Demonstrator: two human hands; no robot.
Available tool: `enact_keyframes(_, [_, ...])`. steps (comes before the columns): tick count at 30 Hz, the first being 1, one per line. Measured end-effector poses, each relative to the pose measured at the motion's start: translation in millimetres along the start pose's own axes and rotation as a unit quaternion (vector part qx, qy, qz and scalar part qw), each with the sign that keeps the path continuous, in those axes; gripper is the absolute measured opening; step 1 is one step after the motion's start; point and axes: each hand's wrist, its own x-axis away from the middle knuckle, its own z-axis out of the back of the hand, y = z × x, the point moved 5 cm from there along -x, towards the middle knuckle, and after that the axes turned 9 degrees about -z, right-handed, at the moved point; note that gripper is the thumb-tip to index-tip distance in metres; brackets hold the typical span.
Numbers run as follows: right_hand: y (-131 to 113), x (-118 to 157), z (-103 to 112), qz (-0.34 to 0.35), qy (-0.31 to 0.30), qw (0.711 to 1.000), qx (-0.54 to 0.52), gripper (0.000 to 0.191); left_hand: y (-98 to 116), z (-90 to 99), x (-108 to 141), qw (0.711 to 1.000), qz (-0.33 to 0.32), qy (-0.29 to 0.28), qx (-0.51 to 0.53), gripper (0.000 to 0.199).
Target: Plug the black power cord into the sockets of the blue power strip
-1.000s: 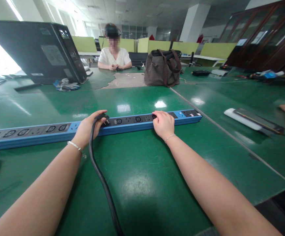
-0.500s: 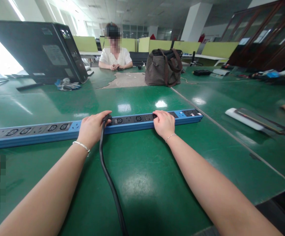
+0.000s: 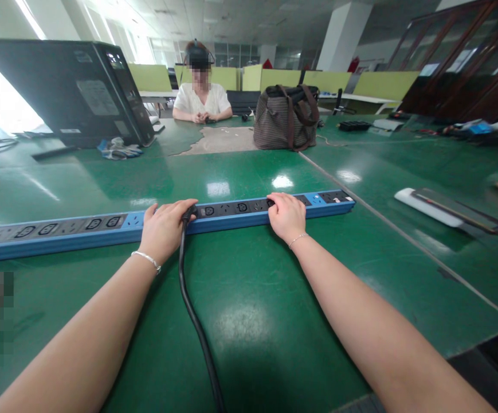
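- One power strip (image 3: 231,220) crosses the table (image 3: 249,275).
- Left hand (image 3: 163,232): fingers clamped on black plug (image 3: 188,213), near.
- Right hand (image 3: 287,217): fingers curled over power strip.
- Risk: sideways cable (image 3: 182,261) pull could tilt plug.

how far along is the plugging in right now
Looks done: the black plug is at the blue power strip. In hand: left hand on the plug, right hand on the strip. Perhaps left: seating it fully; the left hand partly hides that.
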Motion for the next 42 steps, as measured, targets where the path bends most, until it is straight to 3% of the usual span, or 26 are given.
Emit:
enact_keyframes(6, [-0.5, 0.0, 0.4, -0.003, -0.003, 1.000, -0.004, 0.039, 6.3, 3.4, 7.5, 0.999, -0.015, 0.012, -0.026, 0.048])
enact_keyframes(12, [-0.9, -0.1, 0.9, -0.002, 0.001, 1.000, 0.002, 0.038, 13.9, 8.0, 2.9, 0.998, -0.016, 0.032, -0.060, 0.040])
enact_keyframes(20, [-0.9, -0.2, 0.5, -0.004, -0.009, 1.000, 0.005, 0.038, 8.7, 2.0, 5.4, 0.997, -0.032, 0.017, -0.063, 0.042])
enact_keyframes(28, [-1.0, 0.1, 1.0, -0.003, -0.001, 1.000, 0.002, 0.038, 12.6, 7.3, 1.1, 0.995, -0.039, 0.011, -0.089, 0.044])
enact_keyframes(42, [-1.5, -0.3, 1.1, -0.005, -0.001, 1.000, 0.000, 0.038, 10.4, 1.1, 4.1, 0.997, -0.043, 0.038, -0.060, 0.041])
